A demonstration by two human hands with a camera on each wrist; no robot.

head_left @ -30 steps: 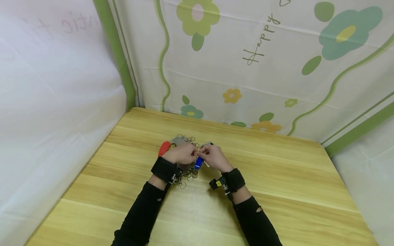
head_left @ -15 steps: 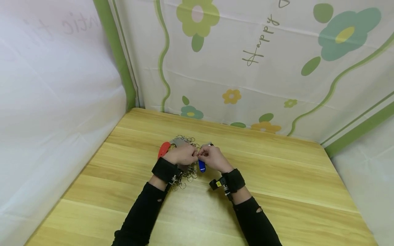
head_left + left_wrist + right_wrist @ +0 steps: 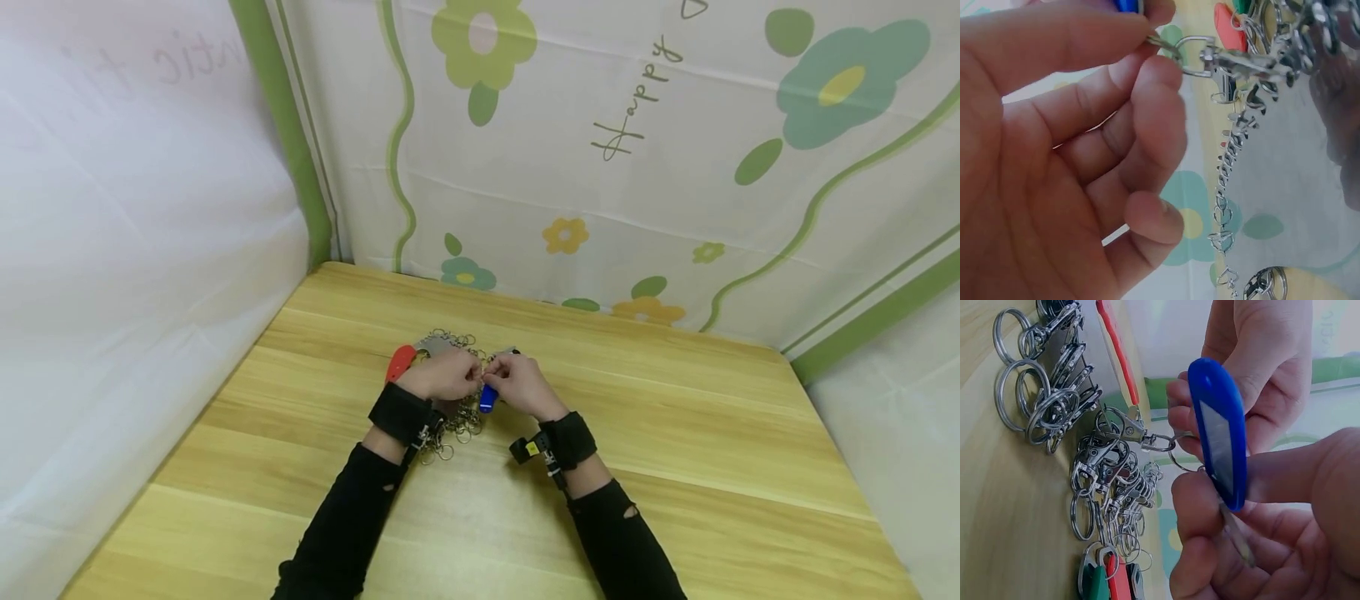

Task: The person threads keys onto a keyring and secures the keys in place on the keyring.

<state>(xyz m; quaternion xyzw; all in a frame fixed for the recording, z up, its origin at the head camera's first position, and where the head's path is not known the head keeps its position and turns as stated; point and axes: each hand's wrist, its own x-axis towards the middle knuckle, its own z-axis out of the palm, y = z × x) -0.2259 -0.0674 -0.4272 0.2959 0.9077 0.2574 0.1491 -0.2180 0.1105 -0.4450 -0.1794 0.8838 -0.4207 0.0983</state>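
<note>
My left hand (image 3: 447,375) pinches a split key ring (image 3: 1163,44) between thumb and forefinger, its other fingers curled. That ring hangs from a metal swivel clip (image 3: 1235,62) on a grey plate (image 3: 442,343) edged with several clips and rings. Just right of it, my right hand (image 3: 521,383) pinches the head of a key between thumb and forefinger, against the split ring. A blue key tag (image 3: 1219,434) sits at the pinch, and the key's blade (image 3: 1238,537) sticks out below. Whether the key is threaded on the ring is hidden by the fingertips.
A red handle-like piece (image 3: 401,363) lies at the plate's left. Clusters of clips with rings (image 3: 1054,400) hang at the plate's edge. Red (image 3: 1119,581) and green (image 3: 1099,584) tags are among them. Behind the wooden table (image 3: 675,442) hangs a flowered curtain (image 3: 525,167).
The blue tag has swung from slanting down-left to hanging lower, then turned and risen slightly. Both hands stay nearly in place, with small finger movements.
</note>
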